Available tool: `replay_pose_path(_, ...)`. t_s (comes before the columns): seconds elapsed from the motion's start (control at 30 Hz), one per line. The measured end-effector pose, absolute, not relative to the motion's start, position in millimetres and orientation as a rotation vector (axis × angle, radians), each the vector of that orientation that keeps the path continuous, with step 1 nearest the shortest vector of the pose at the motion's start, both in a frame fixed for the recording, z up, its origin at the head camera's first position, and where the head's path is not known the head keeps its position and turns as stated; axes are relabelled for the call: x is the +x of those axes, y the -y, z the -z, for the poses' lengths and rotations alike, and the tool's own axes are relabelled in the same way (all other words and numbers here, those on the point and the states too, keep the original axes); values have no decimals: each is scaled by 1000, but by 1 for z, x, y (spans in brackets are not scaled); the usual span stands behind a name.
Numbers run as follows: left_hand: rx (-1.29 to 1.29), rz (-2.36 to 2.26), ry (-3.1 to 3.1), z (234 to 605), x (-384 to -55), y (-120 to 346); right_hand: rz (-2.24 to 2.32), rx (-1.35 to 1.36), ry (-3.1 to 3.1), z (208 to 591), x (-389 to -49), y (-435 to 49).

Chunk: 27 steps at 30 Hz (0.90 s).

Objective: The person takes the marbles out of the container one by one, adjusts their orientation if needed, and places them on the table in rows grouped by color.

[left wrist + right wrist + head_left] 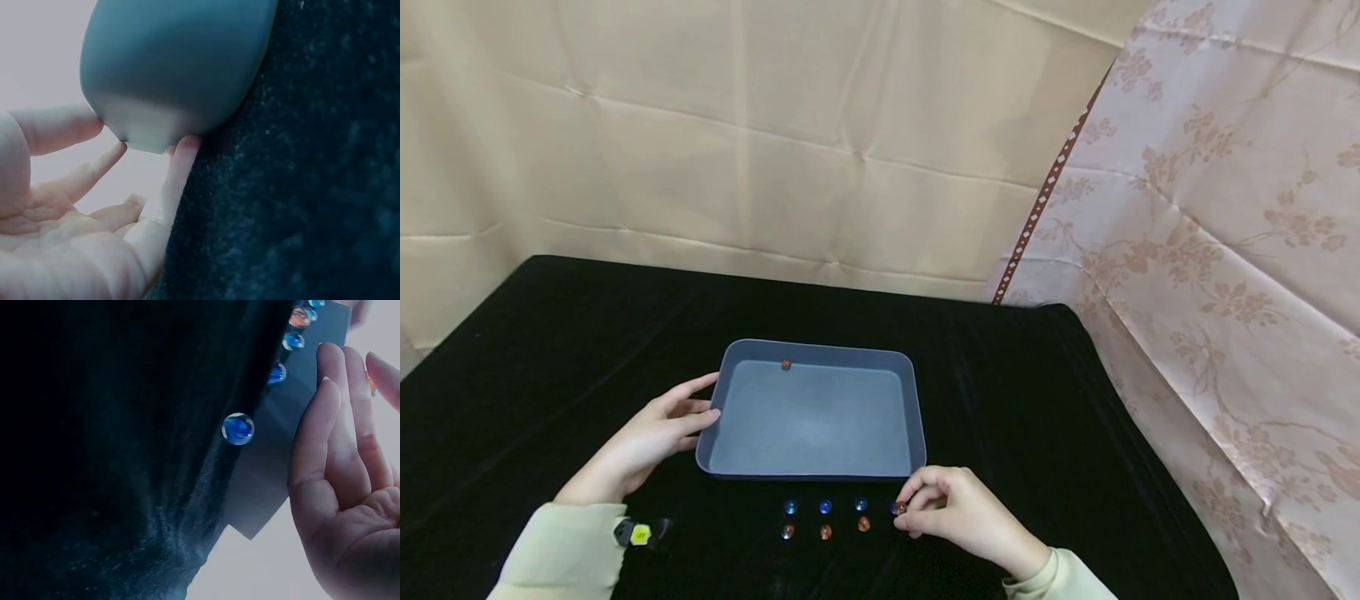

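Around the left end of the blue-grey tray (808, 421) is my left hand (658, 433), its thumb at the rim and its other fingertips against the outer wall, as the left wrist view shows too. My right hand (955, 512) pinches an orange marble (901, 507) between thumb and fingers, just off the tray's front right corner. In the right wrist view that orange marble (373, 384) is mostly hidden by the fingers. A blue marble (238, 429) lies on the cloth beside this hand. Another orange marble (786, 364) sits inside the tray at its back wall.
In front of the tray, marbles lie in two rows on the black cloth (1000, 417): blue ones (826, 506) in the row nearer the tray, orange ones (826, 532) in the row nearer me. A beige curtain (737, 150) hangs behind the table, a floral one (1225, 250) at right.
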State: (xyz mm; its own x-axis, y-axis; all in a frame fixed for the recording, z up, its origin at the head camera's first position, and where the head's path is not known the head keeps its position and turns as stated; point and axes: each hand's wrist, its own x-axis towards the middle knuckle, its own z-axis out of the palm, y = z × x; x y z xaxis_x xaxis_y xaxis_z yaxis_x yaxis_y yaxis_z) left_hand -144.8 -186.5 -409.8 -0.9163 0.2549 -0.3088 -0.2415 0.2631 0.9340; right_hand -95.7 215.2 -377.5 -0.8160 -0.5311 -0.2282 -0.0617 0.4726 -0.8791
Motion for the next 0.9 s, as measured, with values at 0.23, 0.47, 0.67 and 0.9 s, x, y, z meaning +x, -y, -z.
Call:
replay_pose_path(0.23,16,-1690,-2145,409,-144,186,1239,-487,-2274,384,-97,-218)
replay_pose_path(0.47,16,-1685,-2154,410,-144,187,1151,-482,-2304,392,-99,-216)
replay_pose_path(0.67,43,-1695,-2164,411,-143,188,1092,-514,-2355,395,-97,-212)
replay_pose_path(0.9,50,-1708,-2148,410,-143,188,1070,-526,-2377,396,-96,-209)
